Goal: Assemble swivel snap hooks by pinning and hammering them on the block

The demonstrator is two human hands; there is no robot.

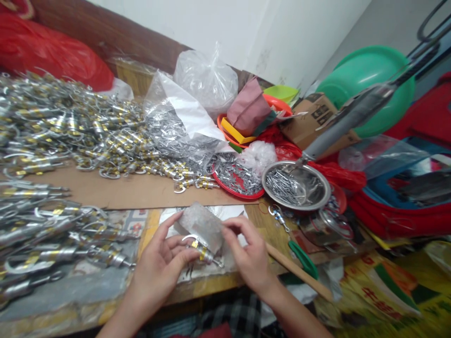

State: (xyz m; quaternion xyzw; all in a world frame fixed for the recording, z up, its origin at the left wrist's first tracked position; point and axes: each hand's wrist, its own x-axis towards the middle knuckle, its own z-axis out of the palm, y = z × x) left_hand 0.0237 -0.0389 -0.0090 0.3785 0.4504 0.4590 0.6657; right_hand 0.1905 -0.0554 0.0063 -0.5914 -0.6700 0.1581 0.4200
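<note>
My left hand (164, 263) holds a small silver metal fitting (203, 251) with a curved hook arm, a yellow band and a ring at its end, gripped between thumb and fingers. Just behind the fitting sits a grey block (204, 225) on white paper at the table's front. My right hand (248, 253) is beside the block's right edge, thumb and fingertips pinched together; whatever they hold is too small or hidden to make out. A wooden handle (299, 272) extends from behind my right hand toward the lower right.
Similar fittings lie in a big heap (70, 122) and a nearer group (49, 239) on the left. Small metal pieces fill a red tray (259, 195); pins lie in a steel bowl (326, 199). Green-handled scissors (310, 263) and a loose fitting (280, 218) are at right.
</note>
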